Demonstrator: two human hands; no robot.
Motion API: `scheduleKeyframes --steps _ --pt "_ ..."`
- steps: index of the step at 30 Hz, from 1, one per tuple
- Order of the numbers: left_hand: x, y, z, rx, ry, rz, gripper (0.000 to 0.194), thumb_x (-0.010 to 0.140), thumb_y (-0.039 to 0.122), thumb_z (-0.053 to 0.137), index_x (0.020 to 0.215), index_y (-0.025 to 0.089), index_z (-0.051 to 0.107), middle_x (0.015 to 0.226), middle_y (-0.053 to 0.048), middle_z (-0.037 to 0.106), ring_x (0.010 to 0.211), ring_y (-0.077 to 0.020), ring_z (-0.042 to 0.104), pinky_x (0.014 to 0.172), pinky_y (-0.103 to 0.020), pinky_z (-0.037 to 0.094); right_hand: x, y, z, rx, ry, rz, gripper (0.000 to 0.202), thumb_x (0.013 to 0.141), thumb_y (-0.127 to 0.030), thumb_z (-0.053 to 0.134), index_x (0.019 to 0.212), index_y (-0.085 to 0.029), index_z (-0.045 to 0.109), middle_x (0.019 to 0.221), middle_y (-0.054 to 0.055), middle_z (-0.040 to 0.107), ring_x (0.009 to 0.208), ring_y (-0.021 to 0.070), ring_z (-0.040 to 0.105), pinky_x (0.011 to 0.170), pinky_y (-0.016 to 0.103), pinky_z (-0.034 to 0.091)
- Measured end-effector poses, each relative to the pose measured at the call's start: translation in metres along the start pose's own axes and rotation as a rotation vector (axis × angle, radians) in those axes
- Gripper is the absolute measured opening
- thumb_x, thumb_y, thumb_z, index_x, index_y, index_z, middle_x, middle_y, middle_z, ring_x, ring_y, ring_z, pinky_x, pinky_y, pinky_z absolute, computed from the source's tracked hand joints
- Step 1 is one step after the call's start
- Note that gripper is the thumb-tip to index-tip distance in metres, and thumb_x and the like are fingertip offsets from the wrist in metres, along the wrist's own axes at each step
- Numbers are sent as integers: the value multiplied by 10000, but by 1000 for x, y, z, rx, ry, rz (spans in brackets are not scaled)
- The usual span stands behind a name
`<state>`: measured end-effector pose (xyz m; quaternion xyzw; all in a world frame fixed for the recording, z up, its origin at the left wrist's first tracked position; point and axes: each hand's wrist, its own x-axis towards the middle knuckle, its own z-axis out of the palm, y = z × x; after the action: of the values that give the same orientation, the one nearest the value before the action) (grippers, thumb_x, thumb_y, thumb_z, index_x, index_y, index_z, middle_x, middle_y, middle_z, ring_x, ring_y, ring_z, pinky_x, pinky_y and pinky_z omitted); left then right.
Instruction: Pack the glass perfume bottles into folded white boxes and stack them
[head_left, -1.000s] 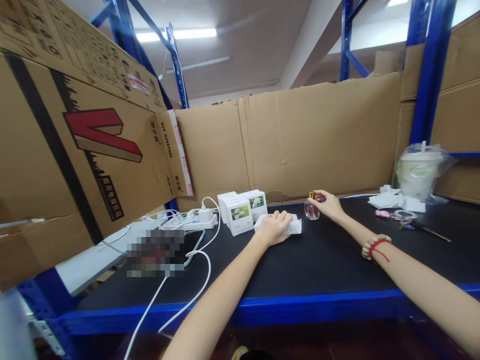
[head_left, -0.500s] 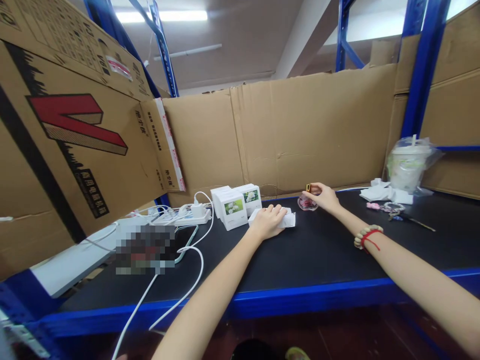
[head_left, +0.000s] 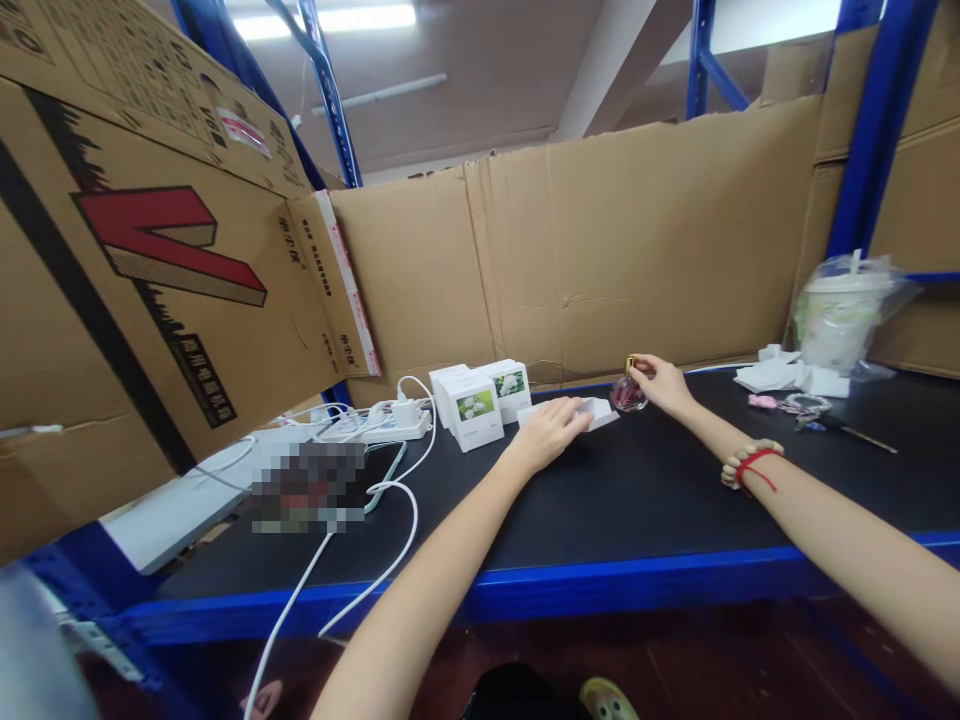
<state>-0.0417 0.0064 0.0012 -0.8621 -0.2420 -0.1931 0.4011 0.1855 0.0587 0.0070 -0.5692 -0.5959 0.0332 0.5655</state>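
My left hand (head_left: 552, 438) curls over a small white paper box (head_left: 601, 412) that lies on the black table, its near side hidden by my fingers and an open flap showing at its right end. Just right of that flap, a small round perfume bottle (head_left: 628, 395) of pinkish glass with a gold cap is pinched near its neck by the fingertips of my right hand (head_left: 664, 384). The bottle is slightly tilted; whether its base touches the table I cannot tell. Several white cartons with flower pictures (head_left: 480, 422) stand left of my left hand.
Left of the cartons, a white power strip (head_left: 382, 428) trails cables (head_left: 414, 520) past a blurred-out phone (head_left: 322, 485). Keys (head_left: 814, 408), crumpled white paper (head_left: 795, 375) and a bagged drink cup (head_left: 844, 320) sit at right. Cardboard walls (head_left: 645, 230) enclose the back and left.
My right hand has drawn the bottle slightly upright and its fingers have slid from the cap to the neck. Under my left hand the box's open end has shifted. The view has turned slightly.
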Motion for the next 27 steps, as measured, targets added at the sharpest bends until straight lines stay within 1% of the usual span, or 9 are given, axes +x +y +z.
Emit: scheduleKeyframes --steps 2,4,7,10,12,15,20,23,27 --pt "1 1 -4 19 -12 84 333 898 135 243 1048 233 524 1075 -40 598 1000 -127 540 844 -265 404 -1 -2 -1 4 -2 1 225 654 -262 580 866 -225 645 858 68 688 856 243 624 809 406 468" --pt "2 3 -7 40 -40 110 340 898 137 247 1093 249 502 1108 -37 588 1014 -131 533 815 -260 403 -2 -4 -2 1 -4 9 231 617 -311 627 832 -228 637 834 61 688 832 242 627 784 398 477" --pt "2 3 -7 52 -68 17 304 906 283 281 1128 250 486 1125 -62 579 972 -153 544 733 -258 416 -4 -6 -4 -27 12 71 232 530 -373 690 702 -241 606 785 46 688 805 249 630 734 385 488" --pt "1 1 -3 42 -52 -79 339 892 385 289 1109 241 505 1050 -75 604 907 -162 560 694 -257 422 -5 -5 -5 -67 42 184 248 492 -405 702 607 -239 557 750 54 682 785 258 631 697 383 488" --pt "0 0 -1 26 -23 -69 332 896 373 283 1091 242 518 1020 -69 610 896 -154 561 699 -251 429 -4 -4 -5 -76 46 206 261 493 -420 696 598 -235 545 734 60 678 773 256 630 685 382 486" --pt "1 1 0 3 6 12 340 908 342 253 1072 237 531 1032 -62 603 915 -140 556 745 -245 441 -4 -2 -5 -67 30 160 248 519 -424 682 606 -231 554 721 59 678 744 241 628 680 371 482" --pt "5 5 -2 -46 -18 101 362 917 269 206 1097 207 515 1062 -77 577 994 -146 534 781 -251 459 -4 -2 -4 -86 33 95 182 571 -369 655 647 -217 590 723 50 679 730 224 628 674 349 481" --pt "6 4 0 -76 -86 37 312 900 203 275 1134 185 481 1100 -90 550 1030 -162 520 751 -250 475 -3 -3 -4 -128 42 114 155 581 -331 648 661 -208 600 709 42 678 730 220 631 661 334 482" --pt "5 1 5 -117 -162 -59 291 876 280 385 1141 185 456 1064 -75 548 1005 -167 528 714 -244 484 -3 -7 -4 -207 53 139 174 585 -363 648 672 -217 612 724 38 680 732 225 631 628 330 479"
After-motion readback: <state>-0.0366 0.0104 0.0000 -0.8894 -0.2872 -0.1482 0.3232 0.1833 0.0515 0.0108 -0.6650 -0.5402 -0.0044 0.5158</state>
